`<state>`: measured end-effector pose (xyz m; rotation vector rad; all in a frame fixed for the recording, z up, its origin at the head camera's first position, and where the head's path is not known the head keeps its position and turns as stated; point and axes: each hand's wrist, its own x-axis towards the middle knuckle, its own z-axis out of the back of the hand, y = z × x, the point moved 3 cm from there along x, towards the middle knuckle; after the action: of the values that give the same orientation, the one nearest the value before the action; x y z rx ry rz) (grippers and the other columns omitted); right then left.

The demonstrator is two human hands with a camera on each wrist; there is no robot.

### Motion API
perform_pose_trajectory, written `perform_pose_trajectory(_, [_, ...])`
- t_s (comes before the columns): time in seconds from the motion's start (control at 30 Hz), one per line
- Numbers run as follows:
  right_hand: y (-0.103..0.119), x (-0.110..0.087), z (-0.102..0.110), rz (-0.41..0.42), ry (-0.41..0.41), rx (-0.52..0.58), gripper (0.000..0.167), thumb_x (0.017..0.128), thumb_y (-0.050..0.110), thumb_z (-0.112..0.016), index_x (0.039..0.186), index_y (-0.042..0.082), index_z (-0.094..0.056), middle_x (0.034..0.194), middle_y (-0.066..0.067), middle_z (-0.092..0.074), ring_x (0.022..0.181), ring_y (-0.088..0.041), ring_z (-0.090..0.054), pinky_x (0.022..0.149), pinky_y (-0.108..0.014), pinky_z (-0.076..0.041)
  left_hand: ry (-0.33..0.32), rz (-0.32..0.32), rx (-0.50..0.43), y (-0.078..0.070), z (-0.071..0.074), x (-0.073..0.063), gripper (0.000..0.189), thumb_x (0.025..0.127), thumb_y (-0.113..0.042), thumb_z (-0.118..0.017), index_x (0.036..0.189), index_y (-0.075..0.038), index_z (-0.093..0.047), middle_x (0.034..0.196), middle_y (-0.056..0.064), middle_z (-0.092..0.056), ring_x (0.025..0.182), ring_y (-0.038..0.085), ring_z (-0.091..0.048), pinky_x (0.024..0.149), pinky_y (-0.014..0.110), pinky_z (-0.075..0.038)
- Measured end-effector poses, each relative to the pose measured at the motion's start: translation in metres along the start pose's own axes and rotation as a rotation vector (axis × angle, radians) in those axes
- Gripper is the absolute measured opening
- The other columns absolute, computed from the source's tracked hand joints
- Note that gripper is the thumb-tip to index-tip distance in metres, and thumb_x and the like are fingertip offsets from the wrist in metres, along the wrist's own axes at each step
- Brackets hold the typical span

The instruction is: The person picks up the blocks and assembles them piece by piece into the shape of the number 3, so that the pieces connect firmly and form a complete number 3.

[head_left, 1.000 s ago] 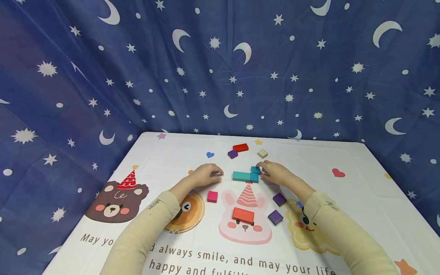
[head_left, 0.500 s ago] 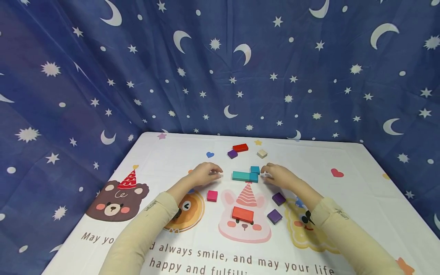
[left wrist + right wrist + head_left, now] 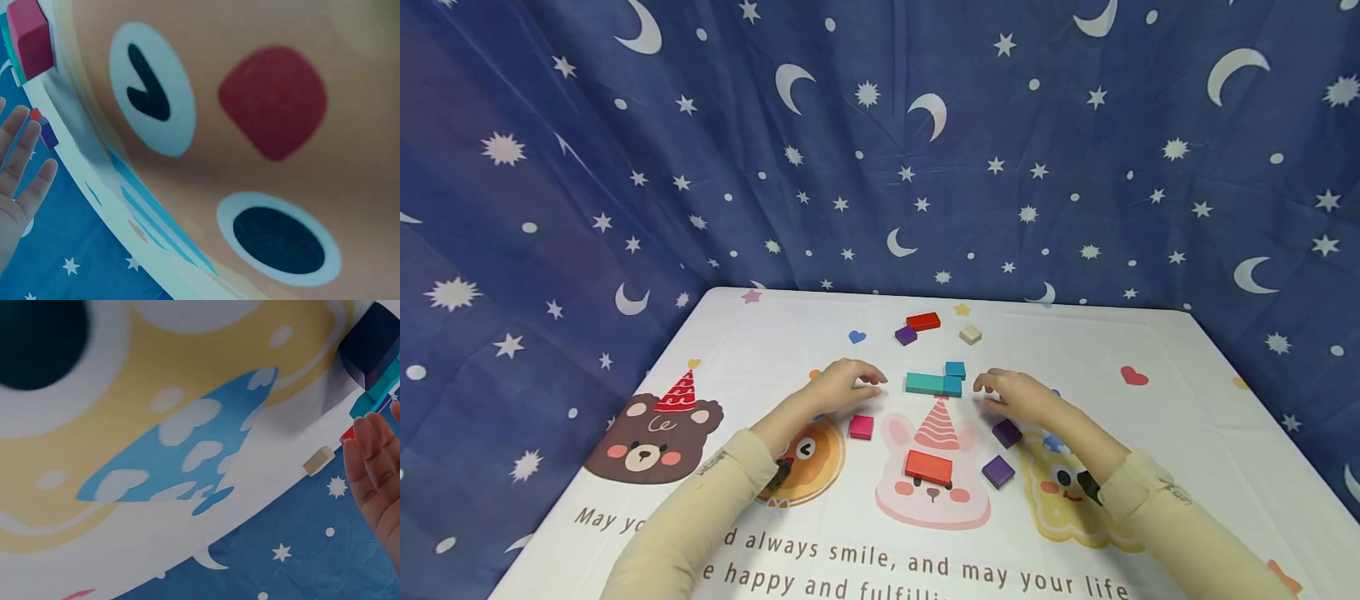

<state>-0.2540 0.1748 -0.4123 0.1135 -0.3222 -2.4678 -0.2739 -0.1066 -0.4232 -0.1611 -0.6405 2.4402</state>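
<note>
In the head view a long teal block (image 3: 924,383) lies end to end with a blue block (image 3: 952,387). A second small blue block (image 3: 955,370) touches that blue one from behind. To their left my left hand (image 3: 844,385) hovers with loosely bent fingers and holds nothing. My right hand (image 3: 1017,395) is on the other side, apart from the blocks, its fingers relaxed. The left wrist view shows the left hand (image 3: 19,181) with fingers spread near a pink block (image 3: 31,37). In the right wrist view the right hand (image 3: 378,481) holds nothing.
Nearer me lie a pink block (image 3: 861,427), an orange-red block (image 3: 928,467) and two purple blocks (image 3: 998,472). Farther back are a red block (image 3: 923,322), another purple block (image 3: 906,335) and a beige block (image 3: 971,334). A blue curtain (image 3: 880,150) stands behind the printed tablecloth (image 3: 1075,350).
My right hand has let go of the rear blue block and drawn away to the right. The left hand has barely moved, and the blocks stay put.
</note>
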Motion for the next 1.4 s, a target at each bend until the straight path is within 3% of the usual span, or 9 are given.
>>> perform_pose_trajectory(0.23, [0.0, -0.016, 0.0, 0.002, 0.001, 0.015, 0.017, 0.087, 0.011, -0.065, 0.103, 0.005, -0.064, 0.092, -0.006, -0.063, 0.071, -0.01, -0.055, 0.067, -0.028, -0.051, 0.033, -0.015, -0.013, -0.01, 0.0, -0.009, 0.026, 0.091, -0.022, -0.061, 0.114, -0.01, -0.068, 0.109, 0.004, -0.069, 0.112, 0.022, -0.059, 0.102, 0.04, -0.042])
perform_pose_trajectory(0.4, [0.0, -0.027, 0.002, -0.02, 0.018, 0.069, 0.02, 0.086, 0.012, -0.067, 0.105, 0.005, -0.064, 0.094, -0.007, -0.062, 0.067, -0.007, -0.05, 0.062, -0.02, -0.046, 0.07, -0.059, 0.003, -0.019, -0.002, -0.018, 0.026, 0.092, -0.022, -0.061, 0.114, -0.009, -0.068, 0.114, 0.005, -0.067, 0.116, 0.023, -0.056, 0.104, 0.041, -0.041])
perform_pose_trajectory(0.67, [-0.002, -0.039, 0.003, -0.081, 0.063, 0.159, 0.03, 0.082, 0.015, -0.071, 0.108, 0.004, -0.061, 0.095, -0.008, -0.06, 0.068, -0.009, -0.049, 0.059, -0.018, -0.045, 0.116, -0.105, 0.046, -0.03, -0.007, -0.028, 0.029, 0.09, -0.023, -0.063, 0.116, -0.012, -0.066, 0.115, 0.003, -0.066, 0.112, 0.02, -0.057, 0.101, 0.038, -0.044])
perform_pose_trajectory(0.83, [-0.009, -0.043, -0.001, -0.125, 0.105, 0.21, 0.035, 0.08, 0.019, -0.074, 0.109, 0.006, -0.06, 0.096, -0.006, -0.059, 0.073, -0.012, -0.051, 0.065, -0.019, -0.049, 0.134, -0.114, 0.062, -0.03, -0.011, -0.031, 0.027, 0.09, -0.024, -0.063, 0.115, -0.014, -0.067, 0.114, 0.001, -0.066, 0.11, 0.017, -0.057, 0.099, 0.036, -0.045])
perform_pose_trajectory(1.0, [-0.016, -0.045, -0.006, -0.1, 0.126, 0.266, 0.038, 0.079, 0.016, -0.075, 0.111, 0.006, -0.059, 0.095, -0.003, -0.058, 0.079, -0.013, -0.051, 0.072, -0.024, -0.051, 0.14, -0.13, 0.093, -0.026, -0.013, -0.032, 0.027, 0.089, -0.023, -0.064, 0.115, -0.015, -0.067, 0.113, 0.001, -0.065, 0.106, 0.017, -0.058, 0.097, 0.036, -0.046])
perform_pose_trajectory(1.2, [-0.018, -0.044, -0.012, -0.049, 0.124, 0.27, 0.033, 0.078, 0.009, -0.075, 0.108, 0.006, -0.06, 0.092, 0.0, -0.058, 0.079, -0.011, -0.05, 0.071, -0.021, -0.049, 0.192, -0.084, 0.116, -0.019, -0.015, -0.034, 0.029, 0.087, -0.024, -0.067, 0.115, -0.016, -0.067, 0.114, 0.002, -0.065, 0.106, 0.017, -0.057, 0.097, 0.036, -0.046])
perform_pose_trajectory(1.4, [-0.02, -0.044, -0.012, -0.049, 0.099, 0.255, 0.028, 0.077, 0.006, -0.075, 0.101, 0.007, -0.061, 0.089, 0.001, -0.057, 0.077, -0.011, -0.049, 0.07, -0.022, -0.049, 0.202, -0.084, 0.104, -0.018, -0.012, -0.035, 0.03, 0.086, -0.024, -0.068, 0.115, -0.016, -0.067, 0.115, 0.003, -0.065, 0.105, 0.018, -0.057, 0.097, 0.037, -0.047])
